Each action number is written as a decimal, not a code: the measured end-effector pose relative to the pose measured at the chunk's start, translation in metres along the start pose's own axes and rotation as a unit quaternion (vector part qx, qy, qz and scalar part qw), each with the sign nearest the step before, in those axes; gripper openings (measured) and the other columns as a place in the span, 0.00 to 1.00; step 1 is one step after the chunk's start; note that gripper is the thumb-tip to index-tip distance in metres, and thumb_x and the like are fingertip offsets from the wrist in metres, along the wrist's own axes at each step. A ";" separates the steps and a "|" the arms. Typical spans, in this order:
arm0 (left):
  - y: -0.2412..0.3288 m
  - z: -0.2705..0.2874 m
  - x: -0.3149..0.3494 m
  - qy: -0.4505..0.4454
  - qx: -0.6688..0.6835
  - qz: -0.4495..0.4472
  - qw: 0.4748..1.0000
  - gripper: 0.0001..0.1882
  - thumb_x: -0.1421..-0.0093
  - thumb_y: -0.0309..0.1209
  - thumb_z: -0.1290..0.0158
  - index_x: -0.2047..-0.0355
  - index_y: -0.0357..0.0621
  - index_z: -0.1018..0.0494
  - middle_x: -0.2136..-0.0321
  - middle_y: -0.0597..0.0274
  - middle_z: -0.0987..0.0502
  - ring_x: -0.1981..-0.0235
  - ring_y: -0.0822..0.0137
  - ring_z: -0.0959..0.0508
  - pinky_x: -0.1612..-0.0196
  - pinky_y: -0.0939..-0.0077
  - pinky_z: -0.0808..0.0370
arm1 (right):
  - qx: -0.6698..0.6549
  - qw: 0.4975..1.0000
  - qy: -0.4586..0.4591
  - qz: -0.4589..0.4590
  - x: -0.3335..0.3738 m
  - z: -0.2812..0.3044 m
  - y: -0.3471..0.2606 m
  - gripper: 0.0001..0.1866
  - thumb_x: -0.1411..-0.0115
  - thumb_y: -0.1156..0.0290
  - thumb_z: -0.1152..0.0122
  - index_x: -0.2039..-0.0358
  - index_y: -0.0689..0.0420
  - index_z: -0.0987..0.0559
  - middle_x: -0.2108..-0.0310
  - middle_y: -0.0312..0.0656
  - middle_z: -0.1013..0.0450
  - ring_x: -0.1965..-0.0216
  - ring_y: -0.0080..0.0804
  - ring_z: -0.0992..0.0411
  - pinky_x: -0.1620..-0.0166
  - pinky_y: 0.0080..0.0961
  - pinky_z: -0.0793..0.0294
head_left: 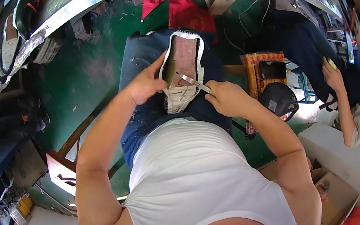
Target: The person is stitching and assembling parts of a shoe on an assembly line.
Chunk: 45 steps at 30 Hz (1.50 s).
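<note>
An upturned shoe upper point(177, 101) lies across my lap, pale with white edging and a pinkish insole board point(185, 52) facing up. My left hand point(146, 84) grips the shoe's left side, its fingers along the white rim. In my right hand point(228, 98) is a metal hand tool point(189, 80) with a narrow tip and a pale handle. The tool reaches over the insole board from the right, its tip pointing up and left. Whether the tip touches the board I cannot tell.
A metal-edged bench point(82, 7) curves along the far side, with shoes point(9, 46) at its left. Red cloth point(189, 14) lies beyond my knees. At right are a black cap point(278, 100), a dark phone-like slab point(272, 70) and another person's hand point(333, 75). Cardboard boxes point(334, 194) stand lower right.
</note>
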<state>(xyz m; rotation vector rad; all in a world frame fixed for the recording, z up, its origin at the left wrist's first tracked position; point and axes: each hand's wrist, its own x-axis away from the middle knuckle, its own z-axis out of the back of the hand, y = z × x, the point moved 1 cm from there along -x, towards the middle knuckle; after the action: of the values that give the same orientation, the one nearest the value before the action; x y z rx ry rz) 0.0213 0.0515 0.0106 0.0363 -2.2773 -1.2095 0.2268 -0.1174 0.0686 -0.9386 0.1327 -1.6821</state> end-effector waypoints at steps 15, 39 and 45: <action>-0.059 -0.048 0.008 0.187 0.174 -0.086 0.963 0.35 0.27 0.42 0.62 0.28 0.39 0.61 0.27 0.50 0.57 0.28 0.62 0.51 0.30 0.73 0.52 | 0.308 0.936 -0.029 0.165 -0.005 0.015 -0.023 0.16 0.49 0.76 0.41 0.60 0.67 0.25 0.68 0.51 0.24 0.66 0.44 0.23 0.63 0.39 0.23; -0.034 -0.042 -0.001 0.196 -0.593 -0.232 0.746 0.30 0.34 0.32 0.52 0.32 0.55 0.41 0.31 0.37 0.52 0.33 0.37 0.42 0.38 0.57 0.31 | 0.095 0.994 0.034 0.037 -0.010 0.018 0.039 0.11 0.38 0.67 0.42 0.62 0.62 0.28 0.67 0.55 0.25 0.61 0.55 0.24 0.59 0.46 0.25; -0.018 -0.046 0.001 0.157 -0.637 -0.107 0.747 0.35 0.35 0.43 0.50 0.29 0.61 0.48 0.30 0.34 0.56 0.36 0.35 0.37 0.44 0.53 0.26 | -0.047 0.987 0.121 0.098 -0.032 0.041 0.011 0.16 0.35 0.60 0.44 0.64 0.62 0.28 0.68 0.57 0.25 0.60 0.61 0.26 0.57 0.49 0.27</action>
<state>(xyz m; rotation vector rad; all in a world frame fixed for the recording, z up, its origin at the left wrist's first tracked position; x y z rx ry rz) 0.0388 0.0061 0.0169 -0.0142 -0.7998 -2.3999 0.2628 -0.0783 0.0740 -0.7598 0.4558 -1.6122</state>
